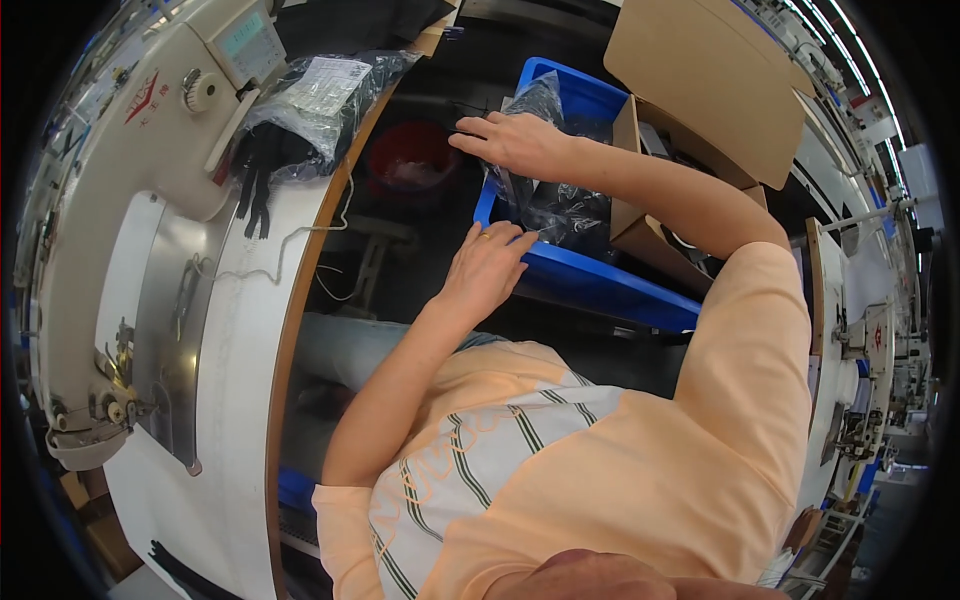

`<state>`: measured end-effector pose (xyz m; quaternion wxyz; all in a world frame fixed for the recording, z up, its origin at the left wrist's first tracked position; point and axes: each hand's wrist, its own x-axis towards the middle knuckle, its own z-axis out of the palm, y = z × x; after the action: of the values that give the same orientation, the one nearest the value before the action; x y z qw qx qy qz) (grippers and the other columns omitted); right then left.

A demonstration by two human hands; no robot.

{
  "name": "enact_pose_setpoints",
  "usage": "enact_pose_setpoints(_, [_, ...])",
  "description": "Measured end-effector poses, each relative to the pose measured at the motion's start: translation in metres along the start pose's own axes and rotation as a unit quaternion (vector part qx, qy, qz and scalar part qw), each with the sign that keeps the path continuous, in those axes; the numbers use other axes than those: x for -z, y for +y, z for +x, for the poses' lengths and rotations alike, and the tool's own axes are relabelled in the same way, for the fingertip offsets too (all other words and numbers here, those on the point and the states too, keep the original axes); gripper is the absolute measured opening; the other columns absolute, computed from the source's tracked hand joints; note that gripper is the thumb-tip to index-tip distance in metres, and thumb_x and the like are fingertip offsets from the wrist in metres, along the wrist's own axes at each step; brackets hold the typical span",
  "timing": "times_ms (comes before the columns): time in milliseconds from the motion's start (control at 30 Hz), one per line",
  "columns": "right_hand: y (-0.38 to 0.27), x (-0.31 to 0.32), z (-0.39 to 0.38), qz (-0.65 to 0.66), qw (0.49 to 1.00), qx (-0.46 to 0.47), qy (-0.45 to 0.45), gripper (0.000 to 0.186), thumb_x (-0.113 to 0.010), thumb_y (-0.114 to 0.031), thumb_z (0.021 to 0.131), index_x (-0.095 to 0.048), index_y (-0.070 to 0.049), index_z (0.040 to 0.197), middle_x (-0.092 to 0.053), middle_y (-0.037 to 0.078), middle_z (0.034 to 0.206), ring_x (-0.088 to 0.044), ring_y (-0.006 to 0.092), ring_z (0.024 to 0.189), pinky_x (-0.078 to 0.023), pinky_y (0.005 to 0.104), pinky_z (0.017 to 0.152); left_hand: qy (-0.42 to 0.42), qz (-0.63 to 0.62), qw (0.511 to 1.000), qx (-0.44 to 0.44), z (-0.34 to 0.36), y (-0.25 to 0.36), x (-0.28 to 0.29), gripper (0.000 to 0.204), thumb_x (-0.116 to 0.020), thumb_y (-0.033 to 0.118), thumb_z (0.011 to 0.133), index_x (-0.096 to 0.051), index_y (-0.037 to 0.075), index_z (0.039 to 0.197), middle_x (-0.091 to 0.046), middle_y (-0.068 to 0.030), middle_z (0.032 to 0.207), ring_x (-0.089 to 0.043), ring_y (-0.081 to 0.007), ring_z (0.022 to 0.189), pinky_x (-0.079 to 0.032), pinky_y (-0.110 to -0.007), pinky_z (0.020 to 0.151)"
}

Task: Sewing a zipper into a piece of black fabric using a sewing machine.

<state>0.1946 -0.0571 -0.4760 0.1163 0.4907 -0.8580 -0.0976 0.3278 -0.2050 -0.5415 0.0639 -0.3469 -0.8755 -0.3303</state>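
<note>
My left hand (485, 268) is at the near left corner of a blue plastic bin (600, 283), fingers a little apart and fingertips at its rim. I cannot tell if they press on it. Farther back, my right hand (522, 146) reaches across the bin with its fingers stretched out and spread to the left, palm down. Below and beside that hand are clear plastic bags (572, 212) with dark contents, lying in the bin. Nothing shows in the fingers of either hand.
On the left, a sewing machine (70, 230) stands on a white table (245, 330), with a plastic bag of black zippers (320, 110) behind it. A red bucket (410, 155) sits below the table edge. Open cardboard boxes (715, 85) are right of the bin.
</note>
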Motion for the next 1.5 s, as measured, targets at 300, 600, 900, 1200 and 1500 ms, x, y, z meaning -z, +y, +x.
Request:
enact_pose_setpoints(300, [-0.007, 0.12, -0.147, 0.16, 0.901, -0.354, -0.196, 0.039, -0.063, -0.033, 0.084, -0.063, 0.004, 0.069, -0.057, 0.018, 0.059, -0.058, 0.0344, 0.059, -0.046, 0.0411, 0.058, -0.004, -0.016, 1.0, 0.003, 0.0, -0.008, 0.006, 0.037, -0.064, 0.011, 0.081, -0.059, 0.01, 0.117, -0.058, -0.0081, 0.112, -0.055, -0.0283, 0.107, -0.039, -0.048, 0.1])
enact_pose_setpoints(600, [-0.079, 0.029, -0.202, 0.125, 0.942, -0.288, -0.121, 0.027, -0.06, -0.023, 0.086, -0.062, -0.001, 0.071, -0.061, 0.015, 0.067, -0.061, 0.0339, 0.065, -0.048, 0.0416, 0.06, -0.003, -0.006, 1.0, -0.012, 0.002, -0.004, 0.003, 0.036, -0.064, 0.011, 0.081, -0.06, 0.01, 0.117, -0.059, -0.0073, 0.109, -0.056, -0.0277, 0.104, -0.038, -0.046, 0.1])
enact_pose_setpoints(900, [-0.083, 0.027, -0.187, 0.08, 0.931, -0.345, -0.091, 0.034, -0.061, -0.033, 0.086, -0.063, -0.002, 0.071, -0.062, 0.013, 0.069, -0.063, 0.03, 0.069, -0.05, 0.039, 0.06, -0.007, 0.002, 1.0, -0.02, 0.007, 0.002, 0.005, 0.033, -0.065, 0.008, 0.078, -0.063, 0.007, 0.11, -0.06, -0.0074, 0.102, -0.058, -0.0271, 0.101, -0.042, -0.045, 0.095])
enact_pose_setpoints(1200, [-0.017, 0.151, -0.232, 0.089, 0.762, -0.565, -0.304, 0.039, -0.069, -0.038, 0.076, -0.065, -0.001, 0.066, -0.062, 0.013, 0.054, -0.065, 0.0266, 0.058, -0.052, 0.0381, 0.063, 0.022, 0.011, 0.999, -0.034, 0.007, 0.001, 0.004, 0.03, -0.065, 0.006, 0.077, -0.064, 0.006, 0.107, -0.062, -0.0083, 0.101, -0.059, -0.027, 0.098, -0.044, -0.041, 0.089])
enact_pose_setpoints(1500, [-0.03, 0.144, -0.251, 0.344, 0.732, -0.576, -0.122, 0.02, -0.06, -0.014, 0.072, -0.063, 0.003, 0.061, -0.061, 0.009, 0.051, -0.061, 0.0159, 0.046, -0.048, 0.0265, 0.046, 0.014, 0.025, 0.999, -0.024, 0.001, -0.006, 0.002, 0.032, -0.063, 0.01, 0.081, -0.061, 0.009, 0.113, -0.061, -0.0079, 0.107, -0.058, -0.0292, 0.102, -0.043, -0.046, 0.095])
